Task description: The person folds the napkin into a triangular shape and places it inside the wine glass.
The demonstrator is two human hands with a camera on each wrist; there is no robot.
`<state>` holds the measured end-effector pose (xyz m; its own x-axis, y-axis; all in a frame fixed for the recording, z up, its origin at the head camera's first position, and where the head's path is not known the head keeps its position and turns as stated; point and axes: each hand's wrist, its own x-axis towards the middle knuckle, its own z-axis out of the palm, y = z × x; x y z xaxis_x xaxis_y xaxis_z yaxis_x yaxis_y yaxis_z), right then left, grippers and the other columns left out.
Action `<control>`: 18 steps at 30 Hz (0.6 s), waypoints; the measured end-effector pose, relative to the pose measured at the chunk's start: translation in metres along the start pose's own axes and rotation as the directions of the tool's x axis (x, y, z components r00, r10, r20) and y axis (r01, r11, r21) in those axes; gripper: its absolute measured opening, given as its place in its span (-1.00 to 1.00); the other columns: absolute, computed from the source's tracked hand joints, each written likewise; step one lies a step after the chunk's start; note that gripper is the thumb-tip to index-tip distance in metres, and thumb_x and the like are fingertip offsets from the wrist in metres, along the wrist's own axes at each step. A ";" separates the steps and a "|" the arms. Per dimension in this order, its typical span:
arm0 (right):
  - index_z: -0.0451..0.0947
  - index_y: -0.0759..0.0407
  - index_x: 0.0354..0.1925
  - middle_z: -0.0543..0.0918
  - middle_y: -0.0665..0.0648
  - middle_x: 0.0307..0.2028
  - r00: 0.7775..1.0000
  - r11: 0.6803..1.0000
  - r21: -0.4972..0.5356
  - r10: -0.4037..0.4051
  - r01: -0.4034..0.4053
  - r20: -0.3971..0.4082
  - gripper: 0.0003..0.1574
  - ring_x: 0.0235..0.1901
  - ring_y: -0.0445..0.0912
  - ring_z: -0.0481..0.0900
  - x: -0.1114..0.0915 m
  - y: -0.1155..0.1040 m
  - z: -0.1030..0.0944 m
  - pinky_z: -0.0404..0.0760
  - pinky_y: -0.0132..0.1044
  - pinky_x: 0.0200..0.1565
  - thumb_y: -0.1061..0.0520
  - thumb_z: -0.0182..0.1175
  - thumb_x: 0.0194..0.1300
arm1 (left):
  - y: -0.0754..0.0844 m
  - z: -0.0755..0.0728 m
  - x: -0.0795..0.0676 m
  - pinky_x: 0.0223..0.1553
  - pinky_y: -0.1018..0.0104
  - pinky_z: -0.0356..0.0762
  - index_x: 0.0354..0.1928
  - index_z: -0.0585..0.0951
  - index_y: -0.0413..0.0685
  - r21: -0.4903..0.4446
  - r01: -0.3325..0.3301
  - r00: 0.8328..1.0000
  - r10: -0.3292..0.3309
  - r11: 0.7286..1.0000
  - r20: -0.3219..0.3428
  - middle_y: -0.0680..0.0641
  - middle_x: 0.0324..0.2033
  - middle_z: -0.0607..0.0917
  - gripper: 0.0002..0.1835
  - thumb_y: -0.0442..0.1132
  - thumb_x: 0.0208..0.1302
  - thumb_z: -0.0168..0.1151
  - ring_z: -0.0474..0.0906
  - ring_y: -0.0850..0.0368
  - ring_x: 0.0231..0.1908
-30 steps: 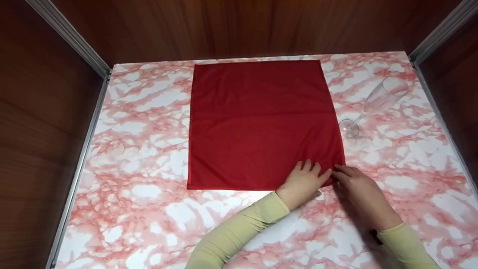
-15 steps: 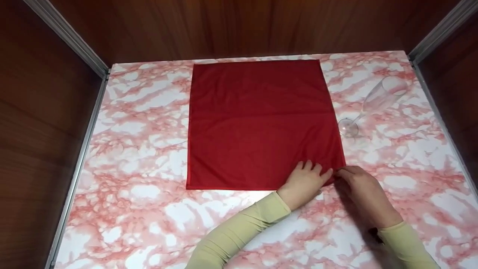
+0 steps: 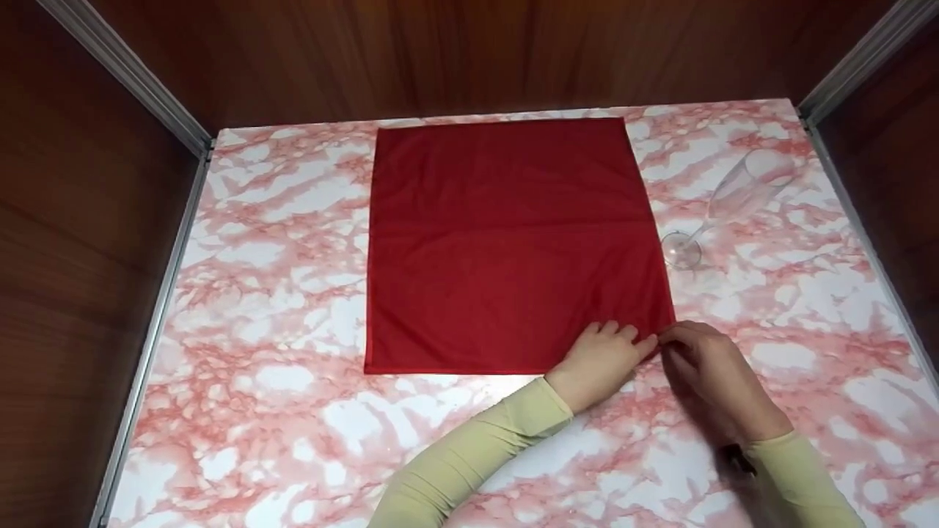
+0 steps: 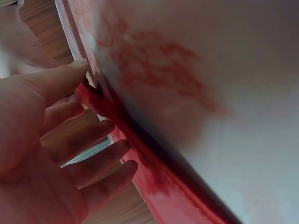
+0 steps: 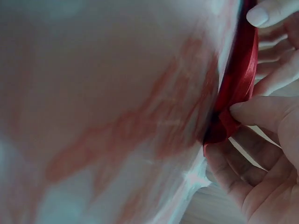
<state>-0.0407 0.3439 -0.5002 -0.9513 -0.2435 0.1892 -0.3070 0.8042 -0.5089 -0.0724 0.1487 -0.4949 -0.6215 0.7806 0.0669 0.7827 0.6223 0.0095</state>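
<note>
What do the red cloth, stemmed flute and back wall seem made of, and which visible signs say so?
Red cloth: probably thin, smooth fabric, judging by its soft creases and hemmed edge.
Stemmed flute: glass or clear plastic, smooth and glossy; the marbled tabletop shows through.
Back wall: wood or wood-look panel, seemingly satin, with brown streaked grain.

Left hand (image 3: 603, 364) hides some cloth (image 3: 506, 249) in head view; left sleeve (image 3: 477, 458) cut off.
</note>
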 end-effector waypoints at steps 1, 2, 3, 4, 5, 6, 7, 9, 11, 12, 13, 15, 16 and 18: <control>0.64 0.15 -0.25 0.65 0.01 -0.25 1.000 0.999 0.032 0.017 -0.017 -0.002 -0.73 -0.18 -0.09 0.55 0.000 0.001 0.000 0.41 -0.41 -0.06 0.44 0.28 0.11 | 0.000 0.000 0.001 -0.09 0.29 0.45 0.27 0.45 0.31 -0.021 0.006 1.000 -0.006 1.000 0.003 0.12 -0.10 0.57 -0.54 -0.02 0.33 0.15 0.48 0.14 -0.10; 0.64 0.14 -0.25 0.65 0.01 -0.25 0.999 0.997 0.070 0.039 -0.039 0.000 -0.73 -0.19 -0.10 0.55 0.000 0.002 -0.001 0.41 -0.48 -0.08 0.44 0.28 0.12 | 0.000 0.000 0.001 -0.11 0.30 0.46 0.26 0.47 0.31 -0.043 0.013 1.000 -0.013 0.999 0.005 0.12 -0.10 0.58 -0.55 -0.04 0.33 0.16 0.48 0.15 -0.11; 0.65 0.15 -0.25 0.65 0.01 -0.24 0.998 0.992 0.112 0.062 -0.063 0.007 -0.74 -0.19 -0.12 0.55 0.001 0.003 -0.001 0.40 -0.54 -0.10 0.44 0.27 0.14 | 0.000 0.000 0.002 -0.13 0.30 0.46 0.24 0.49 0.30 -0.067 0.022 1.000 -0.022 0.997 0.008 0.12 -0.10 0.58 -0.57 -0.03 0.32 0.18 0.48 0.15 -0.12; 0.64 0.15 -0.24 0.65 0.02 -0.23 0.996 0.984 0.157 0.087 -0.089 0.018 -0.75 -0.20 -0.14 0.56 0.001 0.004 -0.002 0.41 -0.59 -0.12 0.43 0.26 0.15 | -0.001 0.000 0.003 -0.14 0.31 0.47 0.21 0.51 0.29 -0.093 0.033 0.999 -0.033 0.995 0.010 0.12 -0.11 0.59 -0.57 -0.03 0.30 0.20 0.49 0.15 -0.12; 0.64 0.17 -0.23 0.65 0.04 -0.23 0.994 0.974 0.199 0.107 -0.110 0.027 -0.75 -0.22 -0.14 0.57 0.001 0.004 -0.002 0.43 -0.60 -0.16 0.44 0.25 0.17 | -0.001 0.000 0.004 -0.15 0.31 0.48 0.19 0.53 0.28 -0.119 0.044 0.999 -0.043 0.992 0.010 0.12 -0.11 0.59 -0.59 -0.05 0.29 0.21 0.49 0.15 -0.13; 0.64 0.20 -0.22 0.66 0.06 -0.23 0.991 0.961 0.245 0.127 -0.132 0.038 -0.76 -0.23 -0.14 0.58 0.001 0.005 -0.002 0.46 -0.60 -0.19 0.44 0.24 0.18 | -0.002 0.000 0.005 -0.17 0.31 0.49 0.17 0.54 0.27 -0.144 0.053 0.999 -0.053 0.988 0.009 0.12 -0.11 0.60 -0.60 -0.07 0.27 0.23 0.49 0.16 -0.13; 0.64 0.22 -0.21 0.66 0.09 -0.23 0.988 0.946 0.285 0.146 -0.153 0.047 -0.78 -0.24 -0.14 0.59 0.001 0.005 -0.003 0.49 -0.58 -0.22 0.44 0.23 0.19 | -0.002 0.000 0.005 -0.18 0.31 0.49 0.15 0.55 0.25 -0.167 0.061 0.998 -0.061 0.984 0.005 0.12 -0.12 0.61 -0.60 -0.09 0.26 0.25 0.50 0.16 -0.14; 0.64 0.26 -0.21 0.66 0.14 -0.24 0.982 0.922 0.339 0.176 -0.187 0.062 -0.81 -0.25 -0.14 0.61 0.002 0.006 -0.004 0.52 -0.56 -0.25 0.43 0.22 0.21 | -0.004 0.000 0.006 -0.19 0.32 0.51 0.13 0.57 0.21 -0.223 0.072 0.997 -0.075 0.972 -0.007 0.12 -0.12 0.62 -0.60 -0.14 0.23 0.27 0.52 0.16 -0.15; 0.63 0.27 -0.22 0.66 0.17 -0.25 0.979 0.915 0.348 0.193 -0.205 0.070 -0.83 -0.26 -0.15 0.62 0.004 0.006 -0.006 0.52 -0.56 -0.25 0.41 0.23 0.22 | -0.006 0.001 0.007 -0.18 0.33 0.51 0.13 0.57 0.17 -0.285 0.077 0.996 -0.087 0.956 -0.021 0.10 -0.12 0.64 -0.58 -0.18 0.20 0.30 0.54 0.16 -0.17; 0.63 0.28 -0.22 0.66 0.18 -0.25 0.976 0.908 0.358 0.204 -0.216 0.074 -0.85 -0.26 -0.14 0.63 0.005 0.005 -0.006 0.52 -0.56 -0.25 0.41 0.23 0.22 | -0.007 0.001 0.007 -0.17 0.34 0.52 0.14 0.57 0.15 -0.319 0.078 0.996 -0.091 0.945 -0.026 0.10 -0.11 0.64 -0.57 -0.20 0.19 0.31 0.54 0.17 -0.16; 0.63 0.29 -0.23 0.66 0.18 -0.26 0.975 0.905 0.361 0.209 -0.223 0.079 -0.86 -0.26 -0.13 0.63 0.005 0.004 -0.007 0.52 -0.56 -0.24 0.41 0.23 0.22 | -0.008 0.001 0.007 -0.15 0.34 0.51 0.14 0.57 0.13 -0.353 0.080 0.995 -0.096 0.932 -0.029 0.10 -0.10 0.64 -0.56 -0.21 0.18 0.33 0.55 0.17 -0.15; 0.61 0.32 -0.22 0.66 0.21 -0.26 0.973 0.902 0.365 0.213 -0.231 0.087 -0.87 -0.26 -0.08 0.63 0.007 0.000 -0.010 0.52 -0.55 -0.24 0.42 0.21 0.23 | -0.010 0.001 0.007 -0.10 0.37 0.50 0.15 0.57 0.09 -0.422 0.086 0.994 -0.110 0.903 -0.031 0.10 -0.07 0.65 -0.54 -0.23 0.16 0.34 0.56 0.20 -0.11; 0.59 0.34 -0.22 0.65 0.23 -0.27 0.972 0.899 0.370 0.215 -0.233 0.091 -0.87 -0.26 -0.04 0.63 0.007 -0.003 -0.012 0.52 -0.54 -0.24 0.43 0.20 0.23 | -0.011 0.001 0.007 -0.09 0.38 0.50 0.14 0.57 0.08 -0.455 0.090 0.993 -0.117 0.886 -0.032 0.10 -0.05 0.65 -0.54 -0.25 0.15 0.34 0.56 0.22 -0.09; 0.58 0.39 -0.21 0.65 0.27 -0.27 0.972 0.891 0.387 0.215 -0.236 0.097 -0.86 -0.25 0.01 0.61 0.009 -0.010 -0.016 0.53 -0.52 -0.24 0.45 0.17 0.24 | -0.013 0.001 0.007 -0.07 0.43 0.48 0.13 0.58 0.05 -0.527 0.095 0.991 -0.131 0.845 -0.033 0.11 -0.04 0.64 -0.54 -0.28 0.15 0.34 0.55 0.26 -0.07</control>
<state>-0.0460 0.3426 -0.4802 -0.9932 -0.1162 -0.0073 -0.0601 0.5647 -0.8231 -0.0875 0.1463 -0.4953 -0.7174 0.6898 0.0975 0.6202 0.5687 0.5403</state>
